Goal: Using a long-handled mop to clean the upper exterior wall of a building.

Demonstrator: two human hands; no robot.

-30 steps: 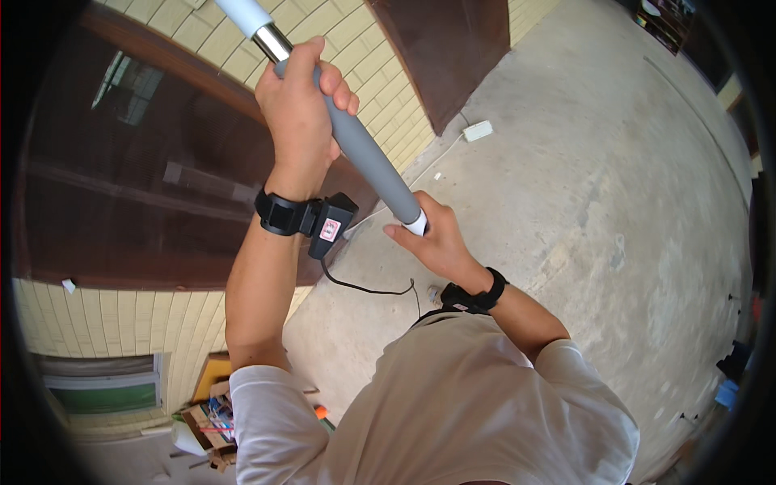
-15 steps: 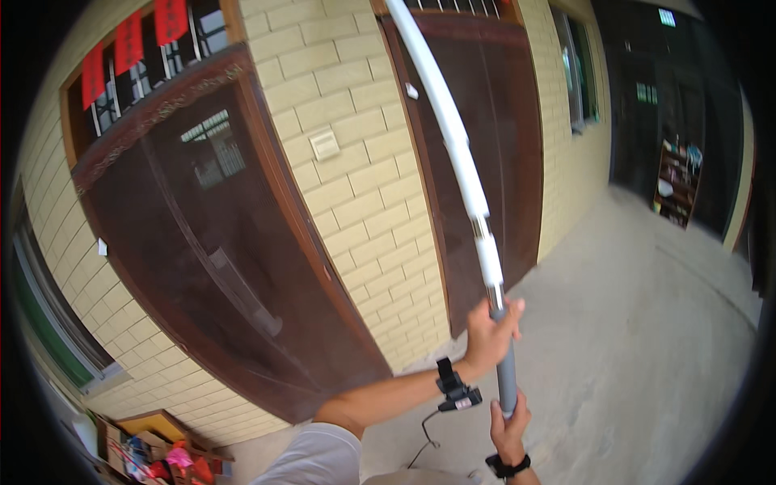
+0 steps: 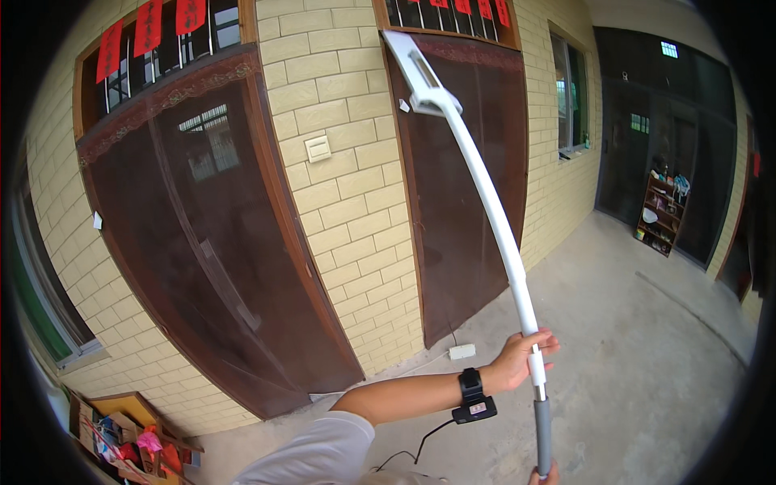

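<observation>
My left hand (image 3: 517, 364) is closed around the lower white section of a long telescopic pole (image 3: 489, 194), its fingertips partly stretched past the shaft. Below it, at the bottom edge of the view, my right hand (image 3: 545, 474) grips the lower end of the pole's grey sleeve (image 3: 542, 428); much of that hand is cut off. The pole slants up and away to a flat white rectangular head (image 3: 424, 77) with a slot in it. That head overlaps the top left part of the right-hand doorway; I cannot tell whether it touches the dark door screen (image 3: 465, 186).
Another dark screened door (image 3: 202, 210) stands at the left, with a light switch (image 3: 318, 148) on the brick wall between. Red paper strips (image 3: 149, 27) hang above. A white power strip (image 3: 462, 352) lies on the concrete floor. Filled boxes (image 3: 133, 440) sit lower left; a shelf (image 3: 659, 214) stands far right.
The pole has come down, bringing its flat head into view. My left hand now holds the white section above the grey sleeve. My right hand has dropped to the lower edge.
</observation>
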